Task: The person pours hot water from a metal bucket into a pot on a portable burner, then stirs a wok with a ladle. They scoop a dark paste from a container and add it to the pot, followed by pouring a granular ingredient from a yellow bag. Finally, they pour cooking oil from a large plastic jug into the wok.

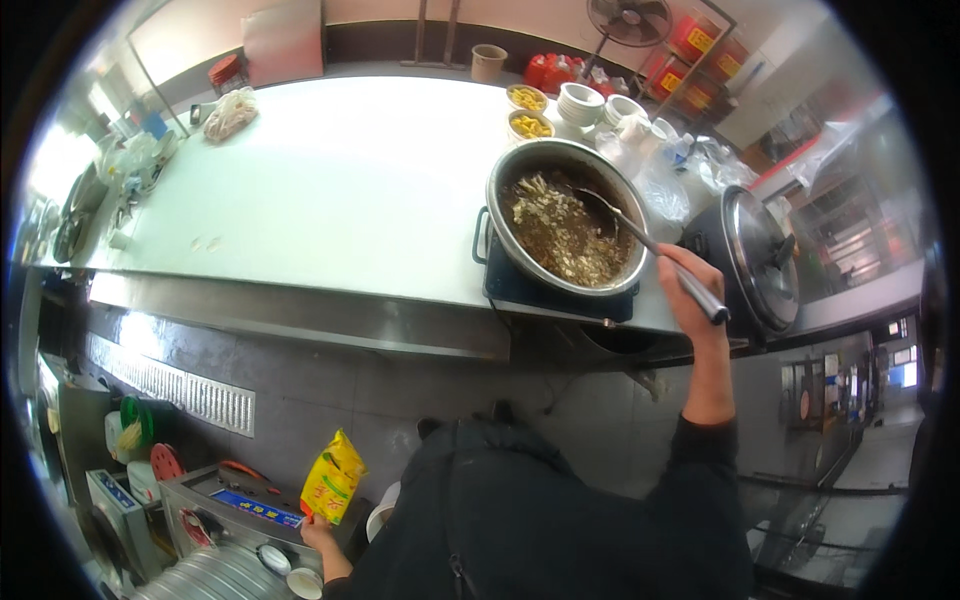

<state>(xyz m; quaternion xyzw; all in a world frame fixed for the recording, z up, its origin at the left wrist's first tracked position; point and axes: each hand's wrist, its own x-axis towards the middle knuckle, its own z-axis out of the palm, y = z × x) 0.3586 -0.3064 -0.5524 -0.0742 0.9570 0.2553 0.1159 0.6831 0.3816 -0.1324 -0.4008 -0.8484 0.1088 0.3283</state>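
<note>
A large metal pot [564,217] stands on a black portable cooktop [555,298] at the counter's front edge, right of the middle. Dark brown broth fills part of it, with pale chopped bits and a clump of thin pale strands on top. My right hand [688,289] grips the handle of a metal ladle [637,232], whose bowl end reaches into the pot's far side. Low on the left, away from the counter, my left hand [319,532] holds a yellow printed plastic packet [334,480] by one end, above a stainless steel appliance. Whether the packet is opened cannot be told.
Behind the pot stand two tubs of yellow food [530,126] and stacked white bowls [580,105]. Clear plastic bags [666,184] lie to its right, beside a lidded black cooker [757,259]. A bagged item [230,114] rests on the white counter [337,187]. Steamer-like metalware [217,574] is at lower left.
</note>
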